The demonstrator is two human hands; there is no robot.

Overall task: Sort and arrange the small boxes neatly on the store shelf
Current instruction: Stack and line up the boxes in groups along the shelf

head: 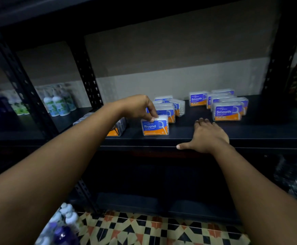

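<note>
Fingertips of the left hand curl down and pinch the top edge of a small box marked "Round", which stands upright near the front edge of the dark shelf, its blue and orange label facing outward. Directly behind it, more Round boxes sit in a loose cluster, some turned at odd angles. To the left of the held box, partly hidden by the left forearm, another clear box lies close to the front edge. The right hand lies flat on the shelf's front edge, fingers straight and spread, thumb stretched out to the left along the lip, grasping nothing. Beyond it, towards the back right of the shelf, a group of boxes marked "Smooth" stands in rough rows, with one Smooth box set slightly apart to their left. Well apart on the neighbouring shelf to the left stand white bottles with green and blue labels. Patterned floor tiles show below, beside more bottles at the lower left.
</note>
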